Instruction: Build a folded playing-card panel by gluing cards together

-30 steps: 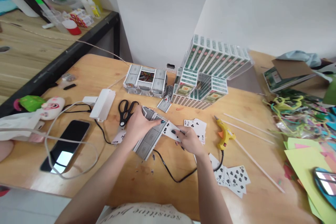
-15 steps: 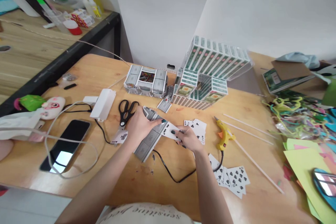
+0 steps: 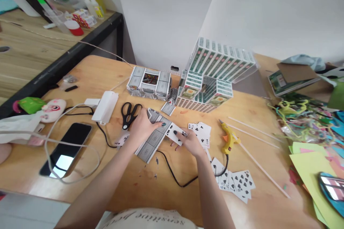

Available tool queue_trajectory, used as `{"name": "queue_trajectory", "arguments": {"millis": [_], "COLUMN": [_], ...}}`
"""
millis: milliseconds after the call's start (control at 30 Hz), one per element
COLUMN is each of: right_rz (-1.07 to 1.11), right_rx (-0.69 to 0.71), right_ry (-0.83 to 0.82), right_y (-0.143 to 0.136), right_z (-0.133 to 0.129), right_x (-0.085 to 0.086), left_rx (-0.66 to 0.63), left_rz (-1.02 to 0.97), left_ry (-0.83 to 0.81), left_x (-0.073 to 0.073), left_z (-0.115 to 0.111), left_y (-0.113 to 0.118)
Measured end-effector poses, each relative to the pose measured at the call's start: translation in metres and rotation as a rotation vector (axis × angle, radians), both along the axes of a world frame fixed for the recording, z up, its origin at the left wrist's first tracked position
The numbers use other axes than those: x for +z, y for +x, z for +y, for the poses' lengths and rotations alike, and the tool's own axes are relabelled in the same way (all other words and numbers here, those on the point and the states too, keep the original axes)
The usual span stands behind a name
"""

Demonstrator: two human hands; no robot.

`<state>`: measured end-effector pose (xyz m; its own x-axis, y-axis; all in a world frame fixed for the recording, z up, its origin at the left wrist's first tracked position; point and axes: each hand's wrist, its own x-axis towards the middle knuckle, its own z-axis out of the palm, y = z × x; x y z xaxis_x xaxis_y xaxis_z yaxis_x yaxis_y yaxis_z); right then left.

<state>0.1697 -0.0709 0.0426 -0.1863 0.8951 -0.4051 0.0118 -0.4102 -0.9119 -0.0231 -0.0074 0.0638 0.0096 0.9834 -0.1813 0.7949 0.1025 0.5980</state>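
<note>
My left hand (image 3: 145, 127) is closed on a grey structure (image 3: 152, 142) made of playing cards, back patterns facing up. In my right hand (image 3: 189, 140) is a face-up club card (image 3: 175, 133), pinched between thumb and fingers, its left edge against the structure's right side. Black scissors (image 3: 129, 115) lie just left of my left hand, near a partly covered loose card (image 3: 122, 139). Right of my right hand lie several club cards (image 3: 202, 132) and a yellow glue gun (image 3: 229, 139). A fan of spade cards (image 3: 239, 183) rests nearer the front.
Behind stand a card-covered box (image 3: 149, 83) and stacked card packs (image 3: 223, 59). A phone (image 3: 66, 150), white cable and white adapter (image 3: 105, 107) lie left. Glue sticks (image 3: 264, 170), coloured paper (image 3: 311, 171) and craft scraps (image 3: 303, 118) are right. A black cord (image 3: 174, 179) crosses the front.
The card structure has turned slightly, with its lower end shifted left. My right hand has moved a little left, and its thumb now lies higher on the card.
</note>
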Motion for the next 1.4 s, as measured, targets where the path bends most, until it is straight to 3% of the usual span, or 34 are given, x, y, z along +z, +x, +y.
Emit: {"name": "queue_trajectory", "arguments": {"millis": [133,367,700,800,967,1100,1400], "right_rz": [0.047,0.19,-0.015,-0.013,0.125,0.159,-0.098], "right_rx": [-0.06,-0.161,0.015,-0.008,-0.152,-0.134,-0.014], "right_ry": [0.014,0.029,0.072,0.075,0.084,0.073,0.118], "right_y": [0.003,-0.006,0.01,0.011,0.0,-0.001,0.004], "right_z": [-0.001,-0.005,-0.001,0.0,-0.006,-0.009,-0.001], "right_x": [0.003,-0.009,0.008,0.009,-0.002,-0.01,0.014], "left_rx": [-0.025,0.011,-0.042,-0.033,-0.004,-0.006,-0.01], "left_rz": [-0.142,-0.23,-0.132,-0.145,-0.172,-0.197,-0.181], "left_ry": [-0.047,-0.06,-0.102,-0.083,-0.088,-0.108,-0.102], "left_x": [-0.002,-0.003,-0.002,0.0,0.004,0.004,0.01], "left_z": [0.003,0.004,0.002,0.001,0.001,0.0,-0.002], "left_y": [-0.01,-0.01,-0.008,-0.006,-0.005,-0.006,-0.004]}}
